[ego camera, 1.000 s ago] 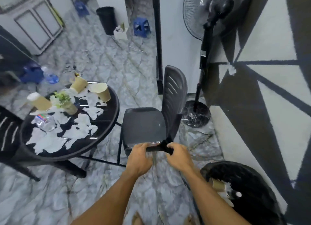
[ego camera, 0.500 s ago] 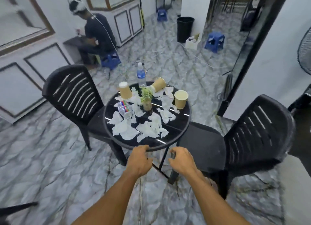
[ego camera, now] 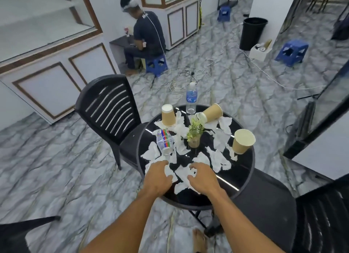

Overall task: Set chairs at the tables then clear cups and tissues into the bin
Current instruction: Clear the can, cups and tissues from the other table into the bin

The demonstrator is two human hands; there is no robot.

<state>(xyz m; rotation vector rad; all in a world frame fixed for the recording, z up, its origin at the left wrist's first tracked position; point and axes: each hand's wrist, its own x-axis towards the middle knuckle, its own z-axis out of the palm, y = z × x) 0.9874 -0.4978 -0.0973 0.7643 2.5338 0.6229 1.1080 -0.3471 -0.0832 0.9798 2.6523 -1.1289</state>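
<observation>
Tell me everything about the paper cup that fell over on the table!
The tipped cup is tan paper and looks whole, not crushed. It lies on its side near the far edge of the round black table, just right of the water bottle and behind the little plant. It rests on white tissues, its left end against one. Nothing else touches it.

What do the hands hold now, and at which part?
Nothing is lifted. The left hand rests on the tissues; the right hand curls its fingers on them, but a grip cannot be told.
</observation>
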